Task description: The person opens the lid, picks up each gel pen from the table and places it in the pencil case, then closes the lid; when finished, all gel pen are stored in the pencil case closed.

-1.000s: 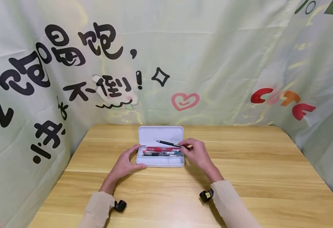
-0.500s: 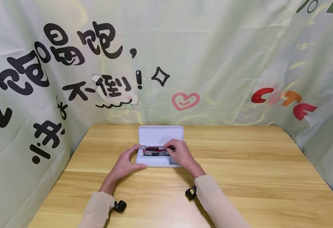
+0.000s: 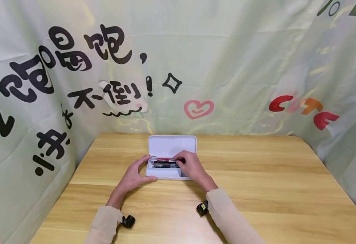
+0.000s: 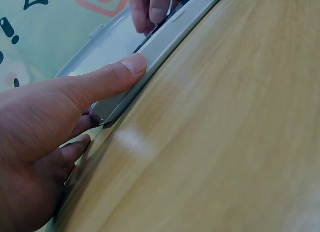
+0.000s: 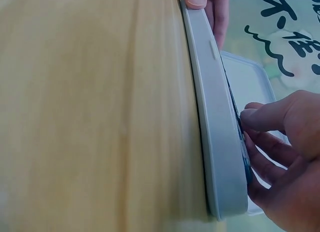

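Left hand (image 3: 134,176) at the left end of the white pencil case (image 3: 165,173), thumb pressed along the near wall and fingers curved round the far corner, so a grip clasping the case's end; the left wrist view confirms the thumb (image 4: 107,77) flat against the rim. Case lying open near the middle of the wooden tabletop (image 3: 257,189), lid (image 3: 172,145) tipped back toward the printed backdrop (image 3: 226,67). Inside the tray, red and black pens (image 3: 164,162) packed side by side lengthwise. Right hand (image 3: 191,166) over the right part of the tray, fingertips (image 5: 250,117) curled down onto the pens; whether pinching one pen or only pressing on them, cannot tell. Beige sleeves (image 3: 226,217) on both forearms, a small black camera (image 3: 201,209) at each wrist.
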A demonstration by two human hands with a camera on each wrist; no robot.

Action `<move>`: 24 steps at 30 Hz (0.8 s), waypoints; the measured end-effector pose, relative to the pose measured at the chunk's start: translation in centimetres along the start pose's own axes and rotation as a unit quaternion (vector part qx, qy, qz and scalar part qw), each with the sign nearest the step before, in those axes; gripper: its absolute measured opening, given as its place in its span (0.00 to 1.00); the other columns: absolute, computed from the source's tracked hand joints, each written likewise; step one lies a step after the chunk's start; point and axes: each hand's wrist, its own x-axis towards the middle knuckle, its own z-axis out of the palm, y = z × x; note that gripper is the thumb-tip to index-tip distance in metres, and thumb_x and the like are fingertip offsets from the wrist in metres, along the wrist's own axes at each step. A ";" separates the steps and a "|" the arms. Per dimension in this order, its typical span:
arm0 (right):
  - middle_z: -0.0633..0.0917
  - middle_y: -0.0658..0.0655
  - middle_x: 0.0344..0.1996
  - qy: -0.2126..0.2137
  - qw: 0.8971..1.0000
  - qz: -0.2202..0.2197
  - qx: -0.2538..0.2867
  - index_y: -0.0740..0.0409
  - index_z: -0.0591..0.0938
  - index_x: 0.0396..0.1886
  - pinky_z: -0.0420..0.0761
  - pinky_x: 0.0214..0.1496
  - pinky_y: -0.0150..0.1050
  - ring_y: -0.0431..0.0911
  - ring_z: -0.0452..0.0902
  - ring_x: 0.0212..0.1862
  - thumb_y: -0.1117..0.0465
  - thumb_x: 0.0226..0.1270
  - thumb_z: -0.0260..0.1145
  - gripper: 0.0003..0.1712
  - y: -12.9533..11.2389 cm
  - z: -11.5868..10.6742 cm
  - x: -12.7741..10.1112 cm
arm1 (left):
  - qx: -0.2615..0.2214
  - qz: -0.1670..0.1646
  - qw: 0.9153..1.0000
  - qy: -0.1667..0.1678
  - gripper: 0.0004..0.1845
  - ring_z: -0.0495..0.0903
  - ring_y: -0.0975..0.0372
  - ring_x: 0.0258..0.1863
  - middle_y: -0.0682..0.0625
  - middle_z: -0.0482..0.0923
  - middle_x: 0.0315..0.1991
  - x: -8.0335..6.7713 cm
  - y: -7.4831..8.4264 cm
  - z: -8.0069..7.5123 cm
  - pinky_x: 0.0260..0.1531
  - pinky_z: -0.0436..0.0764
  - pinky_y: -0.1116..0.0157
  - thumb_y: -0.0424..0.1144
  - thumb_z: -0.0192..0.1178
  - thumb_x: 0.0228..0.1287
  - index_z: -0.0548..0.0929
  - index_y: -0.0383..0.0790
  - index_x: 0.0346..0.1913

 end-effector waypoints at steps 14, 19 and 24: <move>0.89 0.57 0.43 0.044 0.989 0.071 0.122 0.64 0.88 0.49 0.85 0.48 0.42 0.47 0.83 0.45 0.72 0.68 0.69 0.11 0.5 -3.4 -2.4 | -0.009 0.001 1.000 -0.002 0.49 0.57 0.37 0.76 0.35 0.57 0.79 0.0 0.2 0.2 0.70 0.55 0.32 0.54 0.83 0.47 0.72 0.51 0.74; 0.88 0.57 0.43 0.053 0.986 0.102 0.124 0.63 0.87 0.52 0.85 0.51 0.44 0.49 0.82 0.46 0.71 0.69 0.69 0.13 1.2 -4.6 -3.5 | -0.011 0.000 1.000 0.000 0.50 0.57 0.37 0.76 0.35 0.57 0.79 -0.1 -0.1 0.1 0.70 0.55 0.32 0.54 0.83 0.47 0.72 0.51 0.74; 0.87 0.61 0.44 0.066 0.983 0.116 0.130 0.65 0.84 0.56 0.84 0.52 0.47 0.53 0.84 0.48 0.71 0.68 0.69 0.17 2.3 -5.2 -4.3 | -0.014 0.003 1.000 0.000 0.50 0.56 0.38 0.77 0.36 0.57 0.79 -0.1 0.1 0.1 0.71 0.54 0.33 0.54 0.83 0.46 0.71 0.50 0.74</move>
